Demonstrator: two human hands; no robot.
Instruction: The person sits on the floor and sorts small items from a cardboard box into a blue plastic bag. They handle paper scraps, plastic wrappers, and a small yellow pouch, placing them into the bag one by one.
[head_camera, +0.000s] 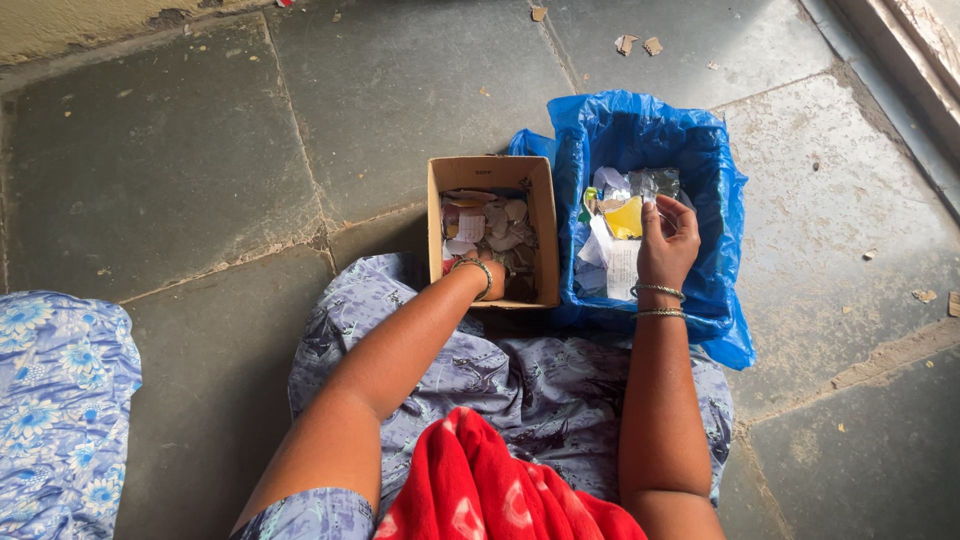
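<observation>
Head view: person seated on a stone-slab floor (200, 170), two containers in front of the knees, side by side, touching.

Left hand (490, 280) is down inside the cardboard box (545, 215) at its near edge. Fingers hidden by the box wall and scraps, so can't tell whether it grips anything. Box holds torn paper scraps (490, 225); its long axis runs away from the person.

Right hand (668, 240) is over the blue-bag-lined bin (720, 170), fingers curled loosely, seemingly pinching a clear plastic wrapper (650, 185); the grip isn't clear. Mixed waste (615, 240) (paper, yellow piece) lies just left of that hand.

Key relation: each hand is over its own container; the box lies left of the bin, nearer the left hand.

Floral cloth (60, 400) sits at the floor's near-left.
</observation>
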